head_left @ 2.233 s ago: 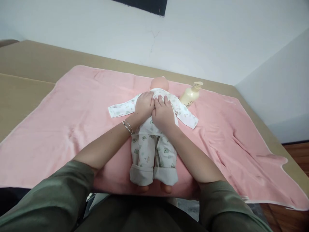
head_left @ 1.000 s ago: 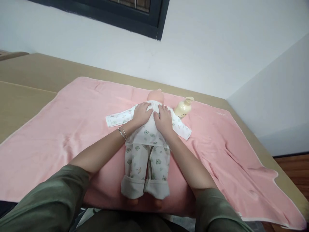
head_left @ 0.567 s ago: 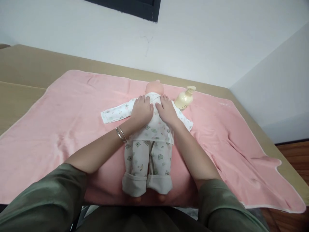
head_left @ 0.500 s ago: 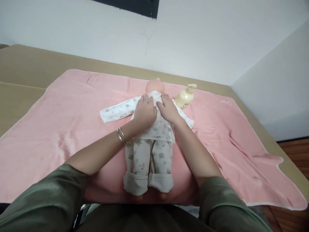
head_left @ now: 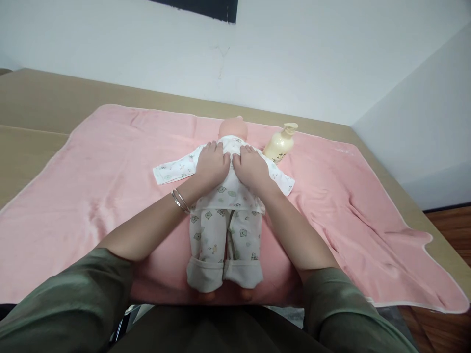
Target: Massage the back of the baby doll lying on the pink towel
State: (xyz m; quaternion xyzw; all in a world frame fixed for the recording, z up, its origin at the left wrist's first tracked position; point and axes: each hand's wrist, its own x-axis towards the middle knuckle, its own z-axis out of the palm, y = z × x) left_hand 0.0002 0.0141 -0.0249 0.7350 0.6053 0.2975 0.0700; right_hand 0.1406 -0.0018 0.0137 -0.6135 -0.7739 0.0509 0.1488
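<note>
On the doll (head_left: 228,197), left hand (head_left: 212,165) and right hand (head_left: 251,166) lie palms down.

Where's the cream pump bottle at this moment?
In the head view, the pump bottle is right of centre on the pink blanket, to the right of the doll's head and just beyond the right-hand sleeve.

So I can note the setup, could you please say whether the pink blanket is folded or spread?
Spread: the pink blanket covers much of the table, wrinkled at right, with the doll lying on it.
</note>
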